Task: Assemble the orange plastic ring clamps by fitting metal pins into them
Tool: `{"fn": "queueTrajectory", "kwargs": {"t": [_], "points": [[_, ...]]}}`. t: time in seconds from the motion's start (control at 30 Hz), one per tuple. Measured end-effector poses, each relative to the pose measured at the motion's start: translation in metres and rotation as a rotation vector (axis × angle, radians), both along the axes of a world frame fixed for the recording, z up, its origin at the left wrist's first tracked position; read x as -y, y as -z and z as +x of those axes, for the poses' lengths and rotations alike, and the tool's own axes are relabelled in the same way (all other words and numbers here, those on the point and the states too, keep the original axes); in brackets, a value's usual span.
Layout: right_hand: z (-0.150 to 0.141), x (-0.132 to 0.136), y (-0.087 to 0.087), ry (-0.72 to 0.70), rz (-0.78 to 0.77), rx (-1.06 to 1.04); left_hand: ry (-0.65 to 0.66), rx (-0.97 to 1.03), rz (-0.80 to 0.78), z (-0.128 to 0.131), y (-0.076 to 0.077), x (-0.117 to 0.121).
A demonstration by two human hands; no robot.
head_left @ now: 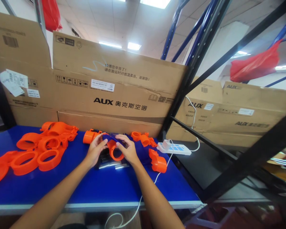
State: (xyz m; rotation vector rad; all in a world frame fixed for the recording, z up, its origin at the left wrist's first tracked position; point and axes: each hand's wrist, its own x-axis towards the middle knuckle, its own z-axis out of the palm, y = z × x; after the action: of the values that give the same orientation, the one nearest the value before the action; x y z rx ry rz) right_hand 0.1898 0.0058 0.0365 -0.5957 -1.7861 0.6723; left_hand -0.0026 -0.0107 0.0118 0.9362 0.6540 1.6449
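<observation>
Both hands meet at the middle of a blue table. My left hand and my right hand together grip an orange plastic ring part, fingers curled round its rim from either side. A dark clear piece sits at its top between my fingertips. Thin metal rods and a dark object lie just under the hands.
A pile of orange ring parts covers the table's left. More orange pieces lie behind the hands and at the right. A white power strip with its cable sits at the right edge. Cardboard boxes wall the back; black rack beams cross the right.
</observation>
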Motion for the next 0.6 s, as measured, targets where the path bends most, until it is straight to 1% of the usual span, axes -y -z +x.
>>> {"fn": "queueTrajectory", "kwargs": {"t": [0.23,0.33,0.47,0.6], "points": [[0.003,-0.001,0.0,-0.019,-0.059,0.004,0.05,0.033,0.056,0.0,-0.001,0.003],[0.007,0.003,-0.003,-0.016,-0.052,0.089,0.068,0.049,0.08,-0.001,0.001,0.005],[0.01,0.01,-0.005,0.079,0.053,0.246,0.056,0.054,0.097,-0.004,0.006,0.003],[0.009,0.013,-0.004,0.194,0.25,0.376,0.003,0.003,0.147,-0.005,0.008,-0.002]]}}
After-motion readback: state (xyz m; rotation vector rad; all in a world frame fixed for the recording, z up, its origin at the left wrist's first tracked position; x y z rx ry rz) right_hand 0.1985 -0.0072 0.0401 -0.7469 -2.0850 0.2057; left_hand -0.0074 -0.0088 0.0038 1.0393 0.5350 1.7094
